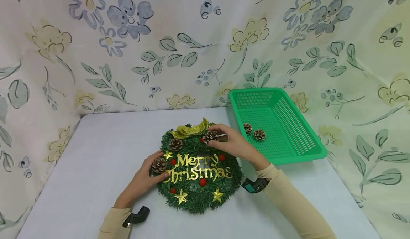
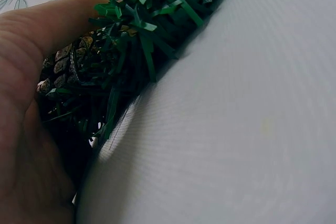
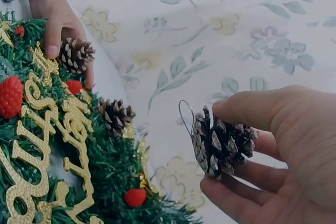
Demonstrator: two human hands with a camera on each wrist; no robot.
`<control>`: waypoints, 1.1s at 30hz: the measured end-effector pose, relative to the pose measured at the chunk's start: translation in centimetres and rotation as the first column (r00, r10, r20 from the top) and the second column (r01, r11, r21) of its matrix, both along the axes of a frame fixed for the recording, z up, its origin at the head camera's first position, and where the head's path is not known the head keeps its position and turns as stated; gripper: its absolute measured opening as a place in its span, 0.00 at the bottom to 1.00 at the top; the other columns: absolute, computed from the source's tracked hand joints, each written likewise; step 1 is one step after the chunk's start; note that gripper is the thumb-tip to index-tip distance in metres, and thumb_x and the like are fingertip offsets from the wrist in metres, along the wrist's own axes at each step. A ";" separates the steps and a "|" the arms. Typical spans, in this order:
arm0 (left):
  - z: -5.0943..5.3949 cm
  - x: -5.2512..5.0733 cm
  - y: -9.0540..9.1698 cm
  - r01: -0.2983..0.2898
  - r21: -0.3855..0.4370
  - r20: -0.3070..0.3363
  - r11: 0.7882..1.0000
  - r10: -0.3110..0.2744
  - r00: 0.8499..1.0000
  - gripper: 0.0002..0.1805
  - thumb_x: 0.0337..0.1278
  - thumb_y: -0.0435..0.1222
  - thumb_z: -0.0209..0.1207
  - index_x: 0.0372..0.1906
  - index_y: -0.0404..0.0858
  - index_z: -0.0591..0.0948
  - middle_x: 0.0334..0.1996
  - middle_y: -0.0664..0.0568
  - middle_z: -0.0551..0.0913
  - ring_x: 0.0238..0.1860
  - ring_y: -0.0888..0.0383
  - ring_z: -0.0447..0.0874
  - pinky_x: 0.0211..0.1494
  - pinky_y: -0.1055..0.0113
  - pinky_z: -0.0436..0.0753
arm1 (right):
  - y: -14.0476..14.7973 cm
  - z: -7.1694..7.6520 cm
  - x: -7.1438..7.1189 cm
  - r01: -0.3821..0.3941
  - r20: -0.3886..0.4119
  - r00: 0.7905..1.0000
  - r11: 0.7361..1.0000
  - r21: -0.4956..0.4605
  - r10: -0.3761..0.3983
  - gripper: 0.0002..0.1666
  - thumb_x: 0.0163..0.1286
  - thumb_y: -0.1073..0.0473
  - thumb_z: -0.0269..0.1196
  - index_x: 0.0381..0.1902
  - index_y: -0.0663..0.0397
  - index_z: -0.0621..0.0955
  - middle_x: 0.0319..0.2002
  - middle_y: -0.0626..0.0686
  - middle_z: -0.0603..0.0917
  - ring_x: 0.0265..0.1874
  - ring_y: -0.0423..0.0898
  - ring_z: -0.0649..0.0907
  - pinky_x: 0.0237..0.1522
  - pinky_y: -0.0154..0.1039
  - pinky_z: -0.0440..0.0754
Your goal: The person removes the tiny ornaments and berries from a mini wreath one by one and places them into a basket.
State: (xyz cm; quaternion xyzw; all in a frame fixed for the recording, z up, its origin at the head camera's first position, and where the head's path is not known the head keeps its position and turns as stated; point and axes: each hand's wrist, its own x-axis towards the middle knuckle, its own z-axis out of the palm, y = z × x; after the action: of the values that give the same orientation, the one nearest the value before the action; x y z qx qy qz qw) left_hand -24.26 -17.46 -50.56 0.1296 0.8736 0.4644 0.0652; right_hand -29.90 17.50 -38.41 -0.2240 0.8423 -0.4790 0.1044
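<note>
A green tinsel wreath point(image 1: 200, 201) with gold "Merry Christmas" lettering point(image 1: 198, 167) lies on the white table. My right hand point(image 1: 233, 145) pinches a pine cone point(image 3: 223, 142) between thumb and fingers, above the wreath's upper right. A thin wire loop point(image 3: 186, 115) sticks out of this cone. On the left, my left hand point(image 1: 144, 177) grips the wreath's edge, its thumb on the greenery and its fingers on the outer side. Between that thumb and fingers sits a pine cone point(image 1: 159, 165). Another pine cone point(image 1: 175, 144) is on the upper left of the wreath.
A green plastic basket point(image 1: 301, 118) stands at the back right with two pine cones point(image 1: 259, 135) inside. Gold ribbon point(image 1: 192, 130), red berries point(image 1: 203, 182) and gold stars point(image 1: 181, 197) decorate the wreath. Floral cloth point(image 1: 179, 71) hangs behind the table.
</note>
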 end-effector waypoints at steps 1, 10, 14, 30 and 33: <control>0.0 0.0 0.0 -0.001 -0.001 0.000 1.000 0.001 1.000 0.44 0.62 0.51 0.68 0.78 0.50 0.61 0.81 0.42 0.53 0.80 0.33 0.49 0.71 0.24 0.59 | 0.1 0.0 -0.1 0.002 -0.001 1.000 1.000 0.004 -0.002 0.30 0.71 0.53 0.67 0.69 0.49 0.74 0.64 0.55 0.78 0.58 0.55 0.84 0.60 0.50 0.84; 0.0 0.1 -0.1 -0.005 -0.005 0.011 1.000 0.005 1.000 0.44 0.62 0.51 0.67 0.78 0.51 0.60 0.81 0.43 0.52 0.80 0.33 0.49 0.71 0.24 0.59 | 1.0 0.5 -0.3 0.010 0.013 1.000 1.000 -0.008 -0.010 0.31 0.72 0.52 0.67 0.69 0.53 0.73 0.64 0.55 0.78 0.59 0.55 0.83 0.57 0.50 0.85; -0.1 0.0 -0.1 -0.002 0.004 0.016 1.000 0.002 1.000 0.45 0.61 0.52 0.68 0.79 0.50 0.59 0.81 0.43 0.52 0.80 0.33 0.48 0.71 0.24 0.58 | 1.3 1.2 -0.2 0.025 0.002 1.000 1.000 -0.003 -0.025 0.31 0.71 0.53 0.67 0.69 0.51 0.74 0.63 0.55 0.79 0.60 0.55 0.82 0.59 0.51 0.84; -0.4 0.0 0.0 -0.011 -0.001 0.015 1.000 0.011 1.000 0.46 0.60 0.53 0.68 0.79 0.51 0.59 0.81 0.43 0.52 0.80 0.34 0.49 0.71 0.23 0.59 | 2.2 2.1 -0.4 0.059 0.010 0.998 0.998 -0.011 -0.059 0.30 0.70 0.51 0.68 0.68 0.45 0.74 0.62 0.54 0.79 0.61 0.54 0.82 0.59 0.50 0.84; -0.3 -0.1 0.0 -0.011 -0.004 0.017 1.000 0.012 1.000 0.46 0.60 0.53 0.68 0.79 0.51 0.59 0.81 0.43 0.52 0.80 0.34 0.49 0.71 0.24 0.59 | 2.5 2.3 -0.4 0.064 0.016 0.998 0.998 -0.013 -0.064 0.30 0.70 0.51 0.68 0.68 0.44 0.74 0.62 0.55 0.79 0.61 0.55 0.82 0.59 0.51 0.84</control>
State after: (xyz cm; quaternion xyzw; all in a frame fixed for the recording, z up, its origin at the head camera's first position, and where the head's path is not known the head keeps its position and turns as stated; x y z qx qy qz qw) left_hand -24.32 -17.48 -50.89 0.1204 0.8746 0.4643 0.0703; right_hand -30.26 19.96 -36.13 -0.1938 0.8450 -0.4894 0.0941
